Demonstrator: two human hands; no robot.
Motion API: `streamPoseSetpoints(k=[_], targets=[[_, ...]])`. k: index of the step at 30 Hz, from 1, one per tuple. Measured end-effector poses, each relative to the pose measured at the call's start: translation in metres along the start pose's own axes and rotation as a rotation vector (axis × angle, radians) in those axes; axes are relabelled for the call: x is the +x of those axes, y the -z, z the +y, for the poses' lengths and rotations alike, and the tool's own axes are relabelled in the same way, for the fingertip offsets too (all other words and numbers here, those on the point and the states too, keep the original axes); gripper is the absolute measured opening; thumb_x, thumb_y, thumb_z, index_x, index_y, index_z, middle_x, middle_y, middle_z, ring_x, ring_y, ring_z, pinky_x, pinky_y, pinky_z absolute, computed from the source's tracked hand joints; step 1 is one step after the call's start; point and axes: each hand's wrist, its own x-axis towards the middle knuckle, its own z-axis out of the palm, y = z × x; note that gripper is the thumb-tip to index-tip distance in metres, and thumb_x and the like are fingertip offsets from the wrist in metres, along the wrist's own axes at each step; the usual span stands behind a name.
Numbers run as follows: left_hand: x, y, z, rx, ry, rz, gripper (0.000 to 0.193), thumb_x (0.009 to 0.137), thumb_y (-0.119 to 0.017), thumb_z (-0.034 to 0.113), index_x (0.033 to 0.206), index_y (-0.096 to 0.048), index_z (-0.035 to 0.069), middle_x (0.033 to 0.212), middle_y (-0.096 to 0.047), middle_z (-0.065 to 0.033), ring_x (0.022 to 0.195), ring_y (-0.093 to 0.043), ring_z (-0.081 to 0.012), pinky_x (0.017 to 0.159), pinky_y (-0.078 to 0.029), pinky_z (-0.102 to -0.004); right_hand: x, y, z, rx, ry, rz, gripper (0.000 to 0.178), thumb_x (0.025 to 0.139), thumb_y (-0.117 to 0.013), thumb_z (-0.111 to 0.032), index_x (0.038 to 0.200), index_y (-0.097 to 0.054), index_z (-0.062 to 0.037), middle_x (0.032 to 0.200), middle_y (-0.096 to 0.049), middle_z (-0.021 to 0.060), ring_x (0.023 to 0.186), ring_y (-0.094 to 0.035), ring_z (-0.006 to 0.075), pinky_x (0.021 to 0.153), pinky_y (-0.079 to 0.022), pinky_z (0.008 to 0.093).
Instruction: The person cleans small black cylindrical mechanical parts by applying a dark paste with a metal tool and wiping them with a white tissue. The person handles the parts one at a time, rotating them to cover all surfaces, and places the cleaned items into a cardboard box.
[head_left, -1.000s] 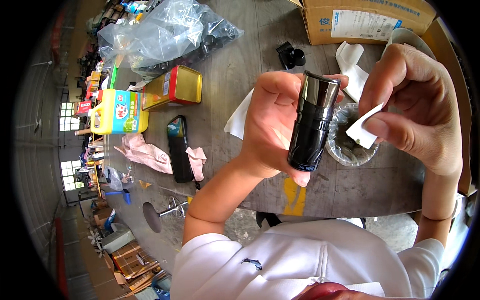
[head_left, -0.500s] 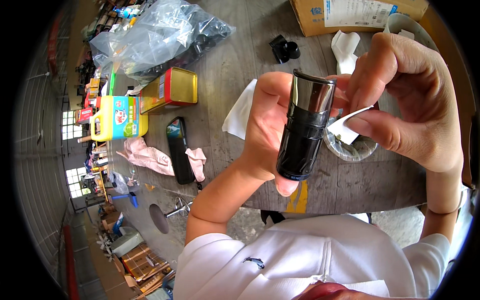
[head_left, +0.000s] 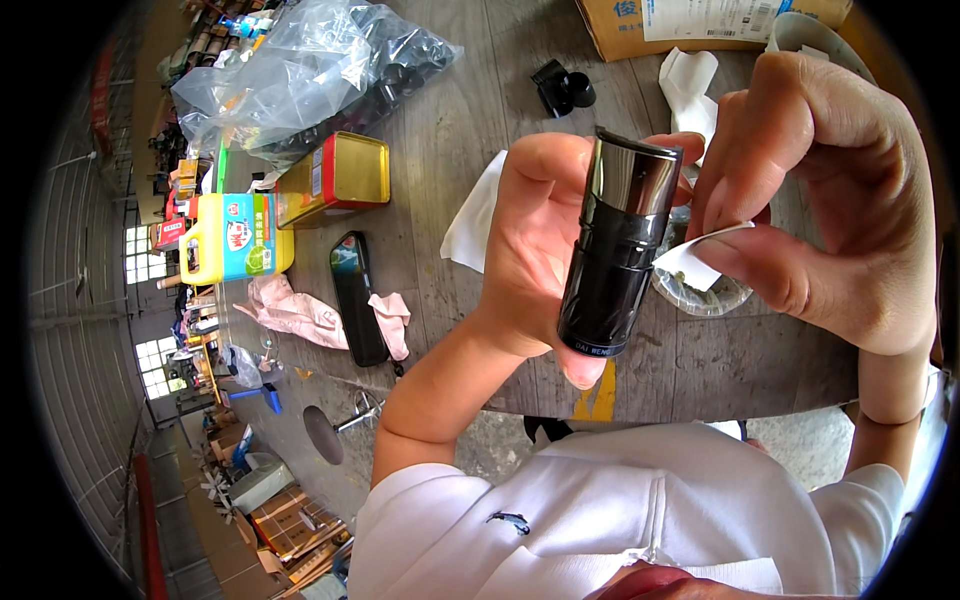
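Note:
My left hand (head_left: 522,230) holds a glossy black cylinder (head_left: 612,275) nearly upright, thumb at its lower end and fingers behind it. The cylinder has a mirror-like upper section, a slanted top edge and a ringed middle. Close to its right side, my right hand (head_left: 815,190) pinches a folded piece of white tissue (head_left: 688,262) between thumb and fingers. Whether the tissue touches the cylinder, I cannot tell. Below the right hand, partly hidden, stands a round bowl (head_left: 722,302) lined with clear plastic.
Around lie white cloth (head_left: 470,225), crumpled tissue (head_left: 688,85), small black parts (head_left: 562,90), a phone (head_left: 358,310) and a pink cloth (head_left: 295,315). Farther out stand a gold tin (head_left: 360,168), a yellow jug (head_left: 240,240), a plastic bag (head_left: 310,75) and a cardboard box (head_left: 605,30).
My left hand and the cylinder have shifted slightly right. My right hand, still pinching the tissue, has also moved a little right. Both grips look the same.

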Motion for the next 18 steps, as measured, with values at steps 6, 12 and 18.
streamPoseSetpoints(k=[6,12,18], targets=[[0.014,0.004,-0.008,0.032,-0.247,-0.215,0.088,0.046,-0.095,0.025,0.115,-0.044,0.010,0.121,-0.054,-0.0135,0.129,-0.041,-0.0326,0.102,-0.042,-0.0476,-0.005,-0.001,0.000,-0.022,-0.004,0.053,0.020,0.065,-0.076,-0.001,0.071,-0.057,-0.0067,0.069,-0.060,0.0043,0.066,-0.061,0.0138,0.065,-0.047,0.0252],[0.013,0.008,-0.004,0.121,-0.255,-0.237,0.086,0.045,-0.095,0.023,0.114,-0.045,0.010,0.120,-0.055,-0.0133,0.127,-0.043,-0.0315,0.103,-0.039,-0.0486,-0.001,0.003,-0.009,-0.063,-0.077,-0.018,0.021,0.064,-0.075,0.000,0.070,-0.057,-0.0069,0.069,-0.060,0.0047,0.066,-0.060,0.0128,0.062,-0.045,0.0237],[0.008,0.005,0.004,0.268,-0.217,-0.125,0.083,0.045,-0.095,0.023,0.111,-0.047,0.009,0.116,-0.056,-0.0127,0.121,-0.047,-0.0301,0.104,-0.036,-0.0507,-0.002,0.008,-0.009,-0.097,-0.093,-0.036,0.021,0.061,-0.075,-0.001,0.070,-0.057,-0.0068,0.071,-0.060,0.0044,0.066,-0.059,0.0123,0.063,-0.045,0.0232]])
